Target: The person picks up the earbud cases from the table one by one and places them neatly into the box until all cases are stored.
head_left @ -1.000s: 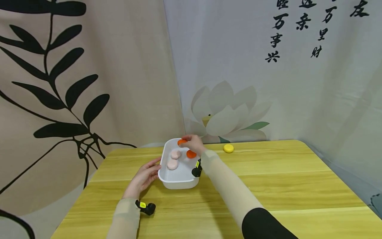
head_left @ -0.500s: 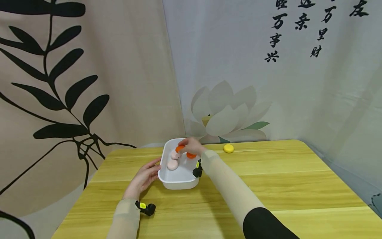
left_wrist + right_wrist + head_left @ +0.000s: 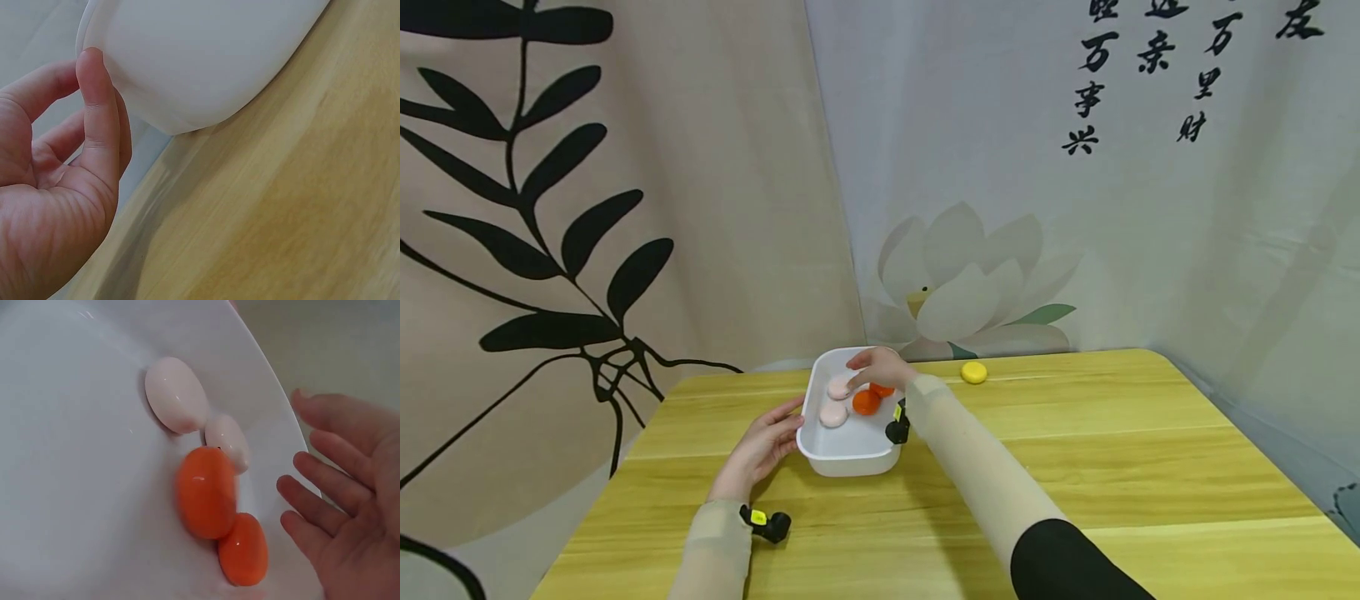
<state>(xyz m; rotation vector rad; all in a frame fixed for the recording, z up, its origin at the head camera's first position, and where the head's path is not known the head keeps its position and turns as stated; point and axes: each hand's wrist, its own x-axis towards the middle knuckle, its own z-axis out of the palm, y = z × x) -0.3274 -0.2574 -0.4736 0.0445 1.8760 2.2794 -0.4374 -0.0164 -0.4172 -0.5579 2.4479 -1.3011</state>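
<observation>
1. Yellow wood-grained counter (image 3: 1150, 450): the tub stands near its far edge, so a hard push away from the person might carry the load over.
2. White tub (image 3: 850, 465): it could skid or swivel, being steadied from one side only. Form: rounded rectangle, smooth walls, continuous rim; apparently plastic.
3. Left hand (image 3: 767, 444): fingertips rest against the tub's left side without clamping it; such light contact would permit a slip.
4. Right hand (image 3: 883, 368): fingers apart, holding nothing, above the tub's far end. A careless withdrawal could catch the rim and jolt the contents.
5. Orange discs (image 3: 866, 402): two, in the tub, glossy and rounded; a nudge might roll one into its neighbours.
6. Pale pink discs (image 3: 833, 414): two, left of the orange pair, equally smooth; whether they touch is unclear.
7. Yellow disc (image 3: 974, 372): on the counter, right of the tub; the right sleeve (image 3: 981, 469), swinging outward, could knock it off.
</observation>
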